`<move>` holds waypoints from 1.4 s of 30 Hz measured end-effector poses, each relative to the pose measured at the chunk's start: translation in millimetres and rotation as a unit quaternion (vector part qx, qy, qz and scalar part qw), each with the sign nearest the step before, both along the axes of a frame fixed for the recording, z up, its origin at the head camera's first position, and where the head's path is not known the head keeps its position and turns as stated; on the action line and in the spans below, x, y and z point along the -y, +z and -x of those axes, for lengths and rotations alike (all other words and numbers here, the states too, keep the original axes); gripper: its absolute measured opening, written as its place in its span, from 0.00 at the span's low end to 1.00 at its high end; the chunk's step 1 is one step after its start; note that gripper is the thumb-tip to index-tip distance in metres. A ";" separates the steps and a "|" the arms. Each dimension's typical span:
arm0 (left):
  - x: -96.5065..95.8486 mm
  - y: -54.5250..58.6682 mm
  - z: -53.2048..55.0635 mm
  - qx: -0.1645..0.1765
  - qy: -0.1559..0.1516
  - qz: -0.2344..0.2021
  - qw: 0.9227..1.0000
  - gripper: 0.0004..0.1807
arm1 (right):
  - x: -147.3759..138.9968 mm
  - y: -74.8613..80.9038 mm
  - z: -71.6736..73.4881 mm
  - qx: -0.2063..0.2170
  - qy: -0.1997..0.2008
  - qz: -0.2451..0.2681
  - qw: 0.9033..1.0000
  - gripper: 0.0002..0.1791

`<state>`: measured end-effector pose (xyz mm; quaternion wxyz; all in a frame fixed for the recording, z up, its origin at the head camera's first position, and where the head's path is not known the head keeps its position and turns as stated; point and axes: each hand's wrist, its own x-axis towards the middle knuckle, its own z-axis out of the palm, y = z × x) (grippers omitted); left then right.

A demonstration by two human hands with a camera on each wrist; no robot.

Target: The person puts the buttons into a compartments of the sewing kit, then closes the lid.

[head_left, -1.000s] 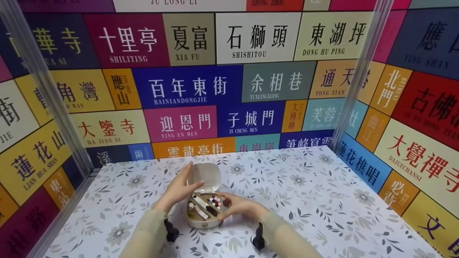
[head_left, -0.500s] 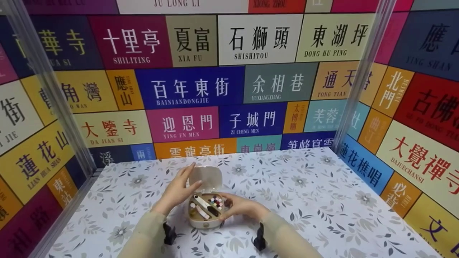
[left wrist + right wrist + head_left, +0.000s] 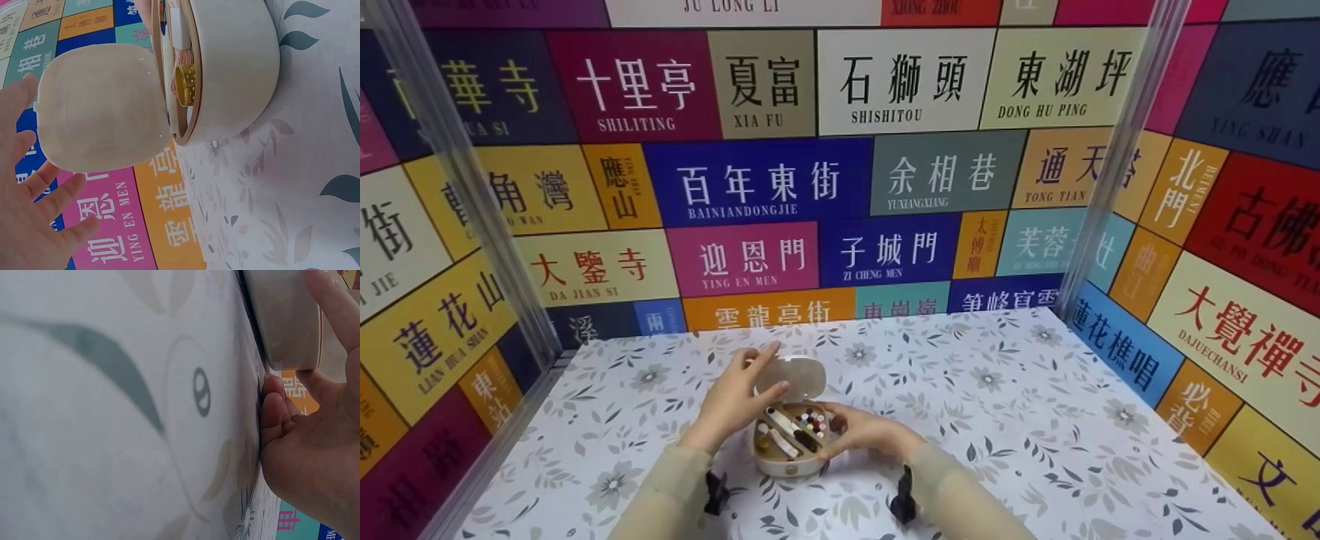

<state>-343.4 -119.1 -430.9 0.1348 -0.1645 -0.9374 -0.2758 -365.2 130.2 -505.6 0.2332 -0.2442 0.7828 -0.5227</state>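
Observation:
A small white sewing box [image 3: 787,470] with rounded sides sits on the table, its pale lid [image 3: 801,377] raised on the far side. Inside, a slim white tool with a black end [image 3: 808,439] lies along the middle, beside a cluster of coloured pin heads [image 3: 814,422]. A gold dotted thimble [image 3: 186,84] shows in the left wrist view. My left hand [image 3: 735,397] is at the lid's left edge, fingers spread around its outer side. My right hand [image 3: 870,433] grips the box's right side between thumb and fingers.
A white tablecloth with grey leaves and flowers [image 3: 982,450] covers the table. Walls of coloured signs [image 3: 757,180] stand behind and at both sides. Clear corner posts [image 3: 1117,165] rise at the back.
The lid has tipped a little lower toward the back in the last half second. My left hand's fingers have bent and shifted slightly right with it. The right hand keeps its hold.

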 end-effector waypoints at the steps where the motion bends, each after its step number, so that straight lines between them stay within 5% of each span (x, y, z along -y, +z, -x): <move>1: -0.3 -0.2 -0.5 -0.003 0.000 0.002 1.000 0.38 | 0.1 -0.1 -0.3 0.001 -0.001 0.000 1.000 0.48; 10: -2.3 -2.4 -3.6 -0.033 -0.006 0.000 0.999 0.30 | 1.3 -0.6 -0.2 -0.010 0.016 0.008 1.000 0.49; 19: -5.2 -2.7 -6.7 0.016 -0.026 -0.030 0.999 0.33 | -1.9 0.8 0.2 -0.002 0.007 -0.004 1.000 0.48; 30: -11.9 -3.1 -9.4 0.033 -0.027 -0.036 0.998 0.35 | 0.5 1.0 -2.4 0.010 -0.004 -0.006 1.000 0.49; 38: -14.2 -4.6 -10.2 -0.008 -0.051 -0.002 0.999 0.29 | 1.0 1.0 -0.9 0.010 -0.005 0.010 1.000 0.50; 42: -15.0 -5.5 -10.5 -0.002 -0.050 0.000 0.999 0.27 | 1.2 0.0 -0.2 0.008 -0.003 0.004 1.000 0.48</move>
